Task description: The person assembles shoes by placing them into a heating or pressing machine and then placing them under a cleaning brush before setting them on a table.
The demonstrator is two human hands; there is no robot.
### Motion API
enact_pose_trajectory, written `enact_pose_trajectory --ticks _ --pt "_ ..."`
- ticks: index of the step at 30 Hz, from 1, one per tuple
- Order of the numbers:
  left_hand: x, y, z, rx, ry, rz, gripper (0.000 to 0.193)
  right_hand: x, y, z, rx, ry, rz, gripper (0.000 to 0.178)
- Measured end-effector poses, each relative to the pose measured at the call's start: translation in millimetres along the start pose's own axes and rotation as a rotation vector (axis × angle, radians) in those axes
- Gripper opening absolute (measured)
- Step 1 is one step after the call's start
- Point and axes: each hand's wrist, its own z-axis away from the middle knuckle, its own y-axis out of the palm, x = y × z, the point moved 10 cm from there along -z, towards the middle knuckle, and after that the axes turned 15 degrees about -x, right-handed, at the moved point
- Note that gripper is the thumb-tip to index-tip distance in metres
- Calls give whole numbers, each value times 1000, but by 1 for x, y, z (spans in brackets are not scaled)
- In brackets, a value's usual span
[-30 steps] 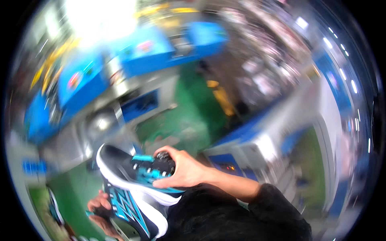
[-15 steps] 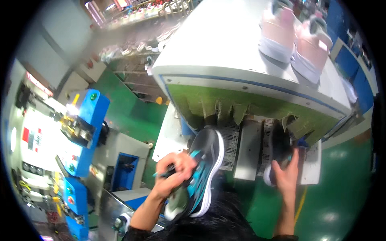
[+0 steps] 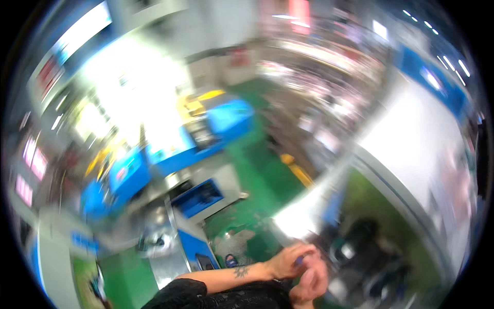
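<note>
The picture is heavily blurred by head motion. My left hand (image 3: 287, 261) reaches in from the lower edge on a bare forearm with a small tattoo near the wrist, fingers curled. My right hand (image 3: 310, 285) is just below it and touching it, smeared by blur. A small blue spot (image 3: 299, 261) shows between the two hands; I cannot tell what it is or whether either hand grips it. Dark blurred shapes (image 3: 360, 239), possibly shoes, lie just right of the hands under the white-topped workbench (image 3: 411, 149).
Blue and grey machines (image 3: 206, 195) stand to the left on a green floor (image 3: 257, 170). Another blue machine (image 3: 226, 121) is further back. A bright glare fills the upper left. Blurred racks of goods (image 3: 329, 98) run along the back.
The view has swung away from the workbench front. The dark shoe with blue trim that my left hand held half a second ago is no longer visible, and both hands are now together.
</note>
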Motion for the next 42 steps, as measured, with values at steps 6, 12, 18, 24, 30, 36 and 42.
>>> enact_pose_trajectory --ticks 6,12,18,24,30,36,42 --pt "34 -278 188 -579 -292 -598 41 -27 221 161 1181 662 157 23" --pt "-166 -441 526 -1392 -562 -1363 26 179 356 292 1775 356 -357 42" --pt "-137 -344 722 -965 -1158 -1493 46 336 397 537 2328 -853 -852 48" --pt "-123 -296 766 -1329 -984 -1318 51 463 203 730 2144 -1299 -1599 71" --pt "-129 -331 768 -1228 -1120 -1289 51 468 188 833 2252 -1401 -1521 62" --pt "-116 -308 788 -1308 -1273 -1181 40 369 295 731 3133 -288 -655 61" --pt "-181 -391 713 -1918 -1430 -721 40 153 459 472 2287 995 85 64"
